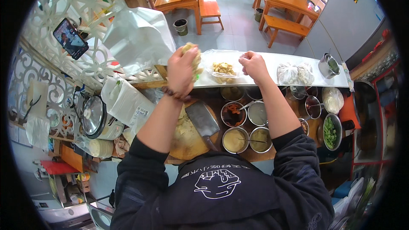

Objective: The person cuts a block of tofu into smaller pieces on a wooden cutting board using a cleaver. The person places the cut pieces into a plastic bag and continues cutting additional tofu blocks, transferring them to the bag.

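Observation:
My left hand (181, 72) is raised over the left part of the white counter shelf (271, 79), gripping a bunch of pale yellow food pieces (197, 62). To its right, a clear plastic bag (209, 54) holds similar yellow cut pieces (223, 68). My right hand (254, 65) has its fingers curled beside the bag's right side; whether they pinch the film cannot be made out. Below my left forearm, a cleaver (202, 119) lies on a round wooden chopping board (183, 145) with flat yellow scraps on it.
Metal pots of red chili sauce (234, 114) and yellowish paste (235, 140) stand near my body. Two tied bags (287, 73) and a metal pot (329, 66) occupy the shelf's right. Chopped greens fill a bowl (332, 132). A rice cooker (96, 118) and mounted phone (70, 38) are left.

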Demonstrator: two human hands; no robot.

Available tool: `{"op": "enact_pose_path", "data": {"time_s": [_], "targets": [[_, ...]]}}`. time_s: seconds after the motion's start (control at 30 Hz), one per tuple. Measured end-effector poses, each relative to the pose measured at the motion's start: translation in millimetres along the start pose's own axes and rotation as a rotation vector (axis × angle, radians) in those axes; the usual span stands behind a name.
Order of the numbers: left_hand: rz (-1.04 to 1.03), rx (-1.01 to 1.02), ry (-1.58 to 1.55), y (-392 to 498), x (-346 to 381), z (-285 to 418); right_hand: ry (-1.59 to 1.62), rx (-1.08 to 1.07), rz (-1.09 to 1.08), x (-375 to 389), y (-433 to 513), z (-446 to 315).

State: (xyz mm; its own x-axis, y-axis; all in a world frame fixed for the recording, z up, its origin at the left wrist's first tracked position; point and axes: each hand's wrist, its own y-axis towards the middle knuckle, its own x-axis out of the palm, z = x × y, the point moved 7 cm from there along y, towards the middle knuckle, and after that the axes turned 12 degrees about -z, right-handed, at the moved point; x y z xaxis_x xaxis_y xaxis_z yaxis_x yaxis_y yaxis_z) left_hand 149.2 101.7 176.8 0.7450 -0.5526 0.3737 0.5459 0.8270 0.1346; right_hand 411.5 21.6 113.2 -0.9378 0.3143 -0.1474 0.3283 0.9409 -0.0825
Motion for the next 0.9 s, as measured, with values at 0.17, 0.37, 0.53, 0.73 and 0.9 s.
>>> {"op": "enact_pose_path", "data": {"time_s": [0.17, 0.37, 0.53, 0.73, 0.9], "targets": [[-0.152, 0.018, 0.256, 65, 67, -49, 0.115, 0.029, -0.017, 3, -5, 0], [-0.336, -0.091, 1.116, 90, 80, -102, 0.318, 0.056, 0.036, -7, -2, 14], [-0.593, -0.115, 1.419, 94, 89, -120, 0.421, -0.001, 0.138, -11, 3, 22], [-0.590, -0.168, 1.546, 101, 86, -111, 0.377, -0.062, 0.181, -13, 4, 23], [-0.723, -0.215, 1.553, 101, 91, -107, 0.321, -0.060, 0.133, -11, 3, 17]]}}
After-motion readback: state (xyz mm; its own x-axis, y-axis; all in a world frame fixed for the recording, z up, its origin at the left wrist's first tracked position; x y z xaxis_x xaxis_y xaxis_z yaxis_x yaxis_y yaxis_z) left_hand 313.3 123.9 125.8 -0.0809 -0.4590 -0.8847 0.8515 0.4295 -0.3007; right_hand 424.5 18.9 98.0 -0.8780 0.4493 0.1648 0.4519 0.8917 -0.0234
